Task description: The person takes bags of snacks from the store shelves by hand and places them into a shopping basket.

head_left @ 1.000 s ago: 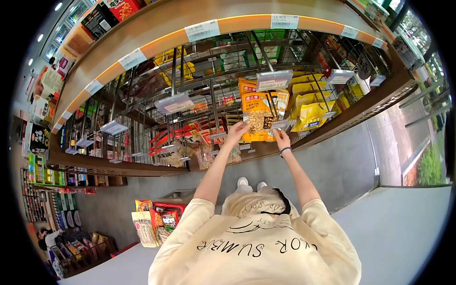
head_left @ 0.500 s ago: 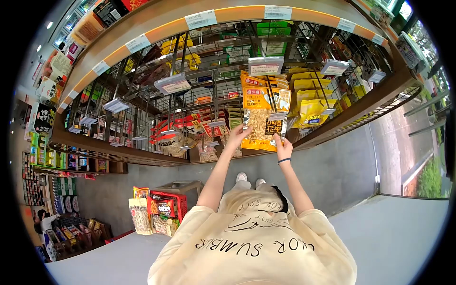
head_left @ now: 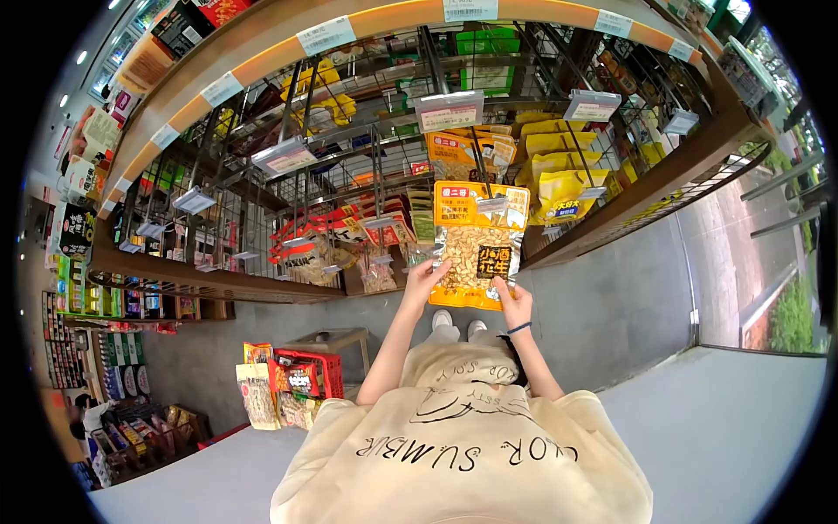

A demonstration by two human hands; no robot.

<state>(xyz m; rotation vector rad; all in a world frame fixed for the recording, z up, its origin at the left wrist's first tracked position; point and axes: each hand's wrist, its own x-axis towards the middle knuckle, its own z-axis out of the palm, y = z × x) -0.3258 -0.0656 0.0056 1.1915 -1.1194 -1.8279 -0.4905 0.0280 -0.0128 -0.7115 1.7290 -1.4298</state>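
A yellow-orange bag of peanuts (head_left: 471, 244) with a clear window is held by both hands in front of the shelf. My left hand (head_left: 425, 284) grips its lower left edge, and my right hand (head_left: 515, 304), with a dark band at the wrist, pinches the lower right corner, thumb on the front. At its top the bag overlaps a hook's price-tag end; whether it is still on the hook I cannot tell. Behind it hang similar orange bags (head_left: 471, 153). Yellow bags (head_left: 567, 192) hang to their right.
Red-topped bags (head_left: 314, 229) hang on the left of the wire rack, and price tags (head_left: 449, 112) stick out on hooks. A red basket (head_left: 330, 371) with packaged snacks stands lower left by a stool (head_left: 327, 339). A person (head_left: 87, 415) is at the far left.
The peanut bag has come down and toward me, away from the orange bags behind it, with both hands still on it. The shelf has shifted up and slightly left in view.
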